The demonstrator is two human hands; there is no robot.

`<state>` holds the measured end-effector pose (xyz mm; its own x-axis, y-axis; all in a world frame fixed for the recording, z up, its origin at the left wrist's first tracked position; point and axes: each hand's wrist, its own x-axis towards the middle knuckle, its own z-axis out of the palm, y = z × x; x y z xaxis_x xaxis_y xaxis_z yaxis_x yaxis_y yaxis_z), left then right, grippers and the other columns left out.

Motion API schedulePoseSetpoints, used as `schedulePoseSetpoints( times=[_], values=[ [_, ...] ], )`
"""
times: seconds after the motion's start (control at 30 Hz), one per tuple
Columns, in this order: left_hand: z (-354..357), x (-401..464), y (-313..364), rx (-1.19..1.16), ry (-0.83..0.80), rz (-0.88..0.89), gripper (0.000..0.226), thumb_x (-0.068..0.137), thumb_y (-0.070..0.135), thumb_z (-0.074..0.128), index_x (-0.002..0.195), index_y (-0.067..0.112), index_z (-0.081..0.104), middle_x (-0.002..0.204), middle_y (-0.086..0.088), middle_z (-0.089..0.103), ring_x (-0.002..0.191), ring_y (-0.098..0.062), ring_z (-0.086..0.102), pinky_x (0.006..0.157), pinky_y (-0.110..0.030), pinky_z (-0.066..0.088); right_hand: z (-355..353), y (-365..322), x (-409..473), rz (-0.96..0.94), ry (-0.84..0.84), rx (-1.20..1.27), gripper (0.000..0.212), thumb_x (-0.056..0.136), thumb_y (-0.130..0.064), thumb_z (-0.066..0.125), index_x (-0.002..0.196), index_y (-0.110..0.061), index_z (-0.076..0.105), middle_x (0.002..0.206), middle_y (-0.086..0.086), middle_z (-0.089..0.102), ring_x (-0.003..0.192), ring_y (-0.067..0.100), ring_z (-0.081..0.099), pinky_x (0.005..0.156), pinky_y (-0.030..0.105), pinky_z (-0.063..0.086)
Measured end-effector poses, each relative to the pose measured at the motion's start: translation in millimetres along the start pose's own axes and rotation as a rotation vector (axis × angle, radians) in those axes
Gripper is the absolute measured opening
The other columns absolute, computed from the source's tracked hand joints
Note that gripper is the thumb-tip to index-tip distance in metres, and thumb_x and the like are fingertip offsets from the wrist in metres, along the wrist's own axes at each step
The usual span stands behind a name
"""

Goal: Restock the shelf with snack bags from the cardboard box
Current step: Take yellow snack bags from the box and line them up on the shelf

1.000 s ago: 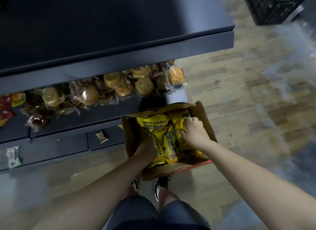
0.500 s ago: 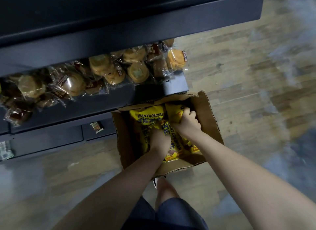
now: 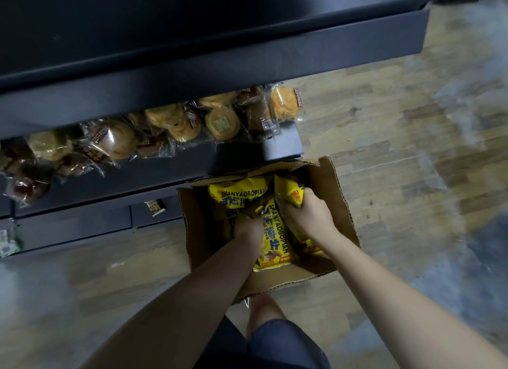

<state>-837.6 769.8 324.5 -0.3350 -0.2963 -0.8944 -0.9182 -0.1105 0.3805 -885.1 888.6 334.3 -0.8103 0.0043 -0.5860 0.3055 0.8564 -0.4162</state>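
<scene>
An open cardboard box [image 3: 339,201] stands on the floor against the dark shelf unit [image 3: 209,63]. It holds several yellow snack bags printed SHANYAOBOPIAN. My right hand [image 3: 308,213] grips the top of a yellow bag [image 3: 292,190] at the box's right side, fingers curled round it. My left hand [image 3: 247,227] reaches down into the box's middle and grips another yellow bag [image 3: 273,239] that lies lengthwise. A third bag [image 3: 237,191] lies at the far side of the box.
Wrapped buns and pastries [image 3: 176,124] crowd the shelf just above and left of the box. A small packet [image 3: 155,206] lies on the lowest ledge. My legs [image 3: 264,338] stand right behind the box on the wooden floor [image 3: 398,138].
My left hand moved from the box's left edge to the middle bag and took hold of it. My right hand closed round the right bag's top. The view shifted closer.
</scene>
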Motion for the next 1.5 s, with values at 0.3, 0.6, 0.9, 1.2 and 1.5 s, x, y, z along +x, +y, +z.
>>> schedulePoseSetpoints(
  times=[0.3,0.6,0.9,1.2,1.5],
  values=[
    [-25.2,-18.5,8.3,-0.279,0.143,0.101,0.045,0.100,0.041,0.034,0.137,0.016,0.033,0.123,-0.015,0.053,0.111,-0.037,0.055,0.073,-0.040,0.051,-7.7,-3.1,-18.4,-0.070,-0.255,0.624,0.007,0.088,-0.015,0.060,0.092,-0.021,0.061,0.086,-0.004,0.067,0.086,0.013,0.062,0.069,0.016,0.047],
    [-34.7,-29.6,-13.6,0.034,-0.220,0.206,0.103,0.056,0.074,0.070,0.142,0.037,0.027,0.145,0.009,0.038,0.132,-0.017,0.038,0.112,-0.043,0.030,-9.8,-10.9,-43.9,0.181,-0.559,0.734,0.081,0.086,-0.052,0.057,0.150,-0.036,0.009,0.153,-0.008,0.024,0.139,0.018,0.030,0.105,0.036,0.033],
    [-78.9,-60.8,-11.5,-0.049,-0.230,0.398,0.071,0.065,0.023,0.081,0.126,0.014,0.046,0.108,-0.004,0.065,0.099,-0.022,0.064,0.087,-0.039,0.053,-34.3,-23.2,-61.1,-0.142,-0.276,0.599,0.055,0.083,-0.029,0.070,0.131,-0.017,0.044,0.123,0.004,0.061,0.106,0.016,0.060,0.085,0.026,0.047],
    [-129.5,-119.8,-0.1,0.092,0.070,0.820,0.060,0.074,0.020,0.077,0.114,0.040,0.036,0.097,0.018,0.059,0.090,-0.001,0.061,0.069,-0.025,0.054,-70.6,-58.2,-106.9,-0.486,0.042,0.457,0.060,0.074,-0.025,0.073,0.125,-0.030,0.040,0.099,-0.016,0.057,0.093,0.003,0.060,0.069,0.015,0.045],
    [-179.0,-192.7,23.1,0.017,0.331,1.142,0.079,0.055,0.046,0.070,0.124,0.039,0.032,0.107,0.008,0.060,0.094,-0.011,0.064,0.072,-0.035,0.057,-119.7,-127.5,-181.8,-0.799,0.053,0.570,0.060,0.058,-0.052,0.069,0.111,-0.046,0.042,0.098,-0.043,0.057,0.090,-0.021,0.056,0.067,-0.002,0.041]
  ],
)
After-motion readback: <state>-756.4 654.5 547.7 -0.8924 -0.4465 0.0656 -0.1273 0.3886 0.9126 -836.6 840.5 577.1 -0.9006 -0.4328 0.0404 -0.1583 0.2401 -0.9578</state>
